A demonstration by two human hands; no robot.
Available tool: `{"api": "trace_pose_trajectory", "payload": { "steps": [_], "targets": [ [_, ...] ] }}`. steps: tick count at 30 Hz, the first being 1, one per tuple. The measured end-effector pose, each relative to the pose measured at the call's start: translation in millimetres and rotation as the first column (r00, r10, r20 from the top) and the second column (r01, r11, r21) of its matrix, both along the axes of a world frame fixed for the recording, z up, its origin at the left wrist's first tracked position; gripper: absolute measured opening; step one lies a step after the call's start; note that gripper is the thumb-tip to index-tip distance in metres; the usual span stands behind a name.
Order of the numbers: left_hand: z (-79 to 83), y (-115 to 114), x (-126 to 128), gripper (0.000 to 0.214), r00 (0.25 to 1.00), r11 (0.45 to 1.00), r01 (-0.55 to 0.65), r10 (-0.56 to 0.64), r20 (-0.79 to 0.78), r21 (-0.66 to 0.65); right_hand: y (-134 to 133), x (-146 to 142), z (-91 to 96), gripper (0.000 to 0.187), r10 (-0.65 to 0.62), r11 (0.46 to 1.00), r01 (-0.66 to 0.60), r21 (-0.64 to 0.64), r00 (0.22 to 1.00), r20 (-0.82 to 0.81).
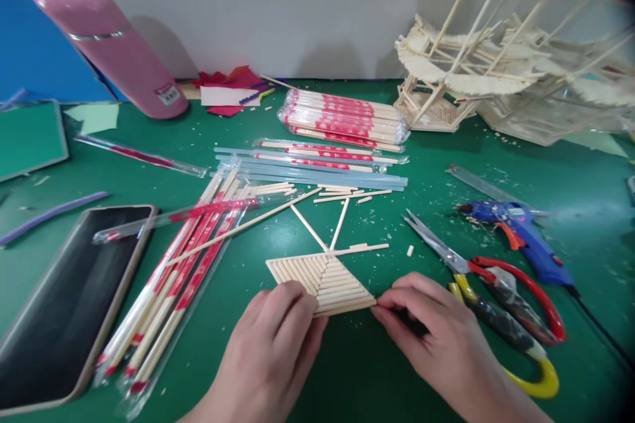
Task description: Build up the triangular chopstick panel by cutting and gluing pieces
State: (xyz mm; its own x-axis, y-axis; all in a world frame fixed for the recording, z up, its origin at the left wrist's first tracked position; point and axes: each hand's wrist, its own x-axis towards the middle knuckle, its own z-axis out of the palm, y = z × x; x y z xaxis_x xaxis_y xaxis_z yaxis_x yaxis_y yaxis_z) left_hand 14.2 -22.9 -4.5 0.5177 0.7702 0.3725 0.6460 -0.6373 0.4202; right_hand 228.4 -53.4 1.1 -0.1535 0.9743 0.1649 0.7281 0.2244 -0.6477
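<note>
Left hand: the left hand (270, 350) lies nearest the camera, fingers together and laid flat on the near left part of the stick panel (333, 277); it presses on top and is not closed around anything.
Right hand: the right hand (436, 337) is curled, its fingertips against the panel's right corner; I cannot tell whether thumb and finger pinch the corner or only touch it.
Stick panel: flat on the green table (357, 377), between the two hands, made of thin pale sticks laid side by side in two slanted fields, with loose-looking thin sticks rising from its far edge.
Handling: probably very light and stiff along the sticks but weak across the joins; it looks safer held by opposite edges or pressed flat than lifted by the thin projecting sticks.
Right side: scissors (446, 252) with red and yellow handles lie just beside the right hand; a blue glue gun (520, 238) and a ruler (476, 182) lie beyond.
Left side: wrapped chopsticks (178, 277) fan out beside a dark phone (69, 291).
Middle: clear glue sticks (317, 175) and cut stick pieces.
Far: a sealed pack of chopsticks (342, 119), a pink bottle (114, 53), and a wooden model (501, 73) by the wall.
</note>
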Motion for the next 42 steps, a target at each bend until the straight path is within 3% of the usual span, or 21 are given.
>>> {"api": "trace_pose_trajectory", "payload": {
  "steps": [23, 42],
  "targets": [
    [3.1, 0.3, 0.6, 0.01, 1.0, 0.993, 0.007, -0.009, -0.019, -0.122, 0.4, 1.4, 2.1, 0.008, 0.027, 1.0, -0.027, -0.016, 0.999, 0.024],
    [3.4, -2.7, 3.3, 0.013, 0.997, 0.999, -0.032, 0.03, -0.074, -0.023, 0.3, 2.2, 2.1, 0.011, 0.029, 0.999, -0.028, -0.017, 0.997, 0.066]
  ]
}}
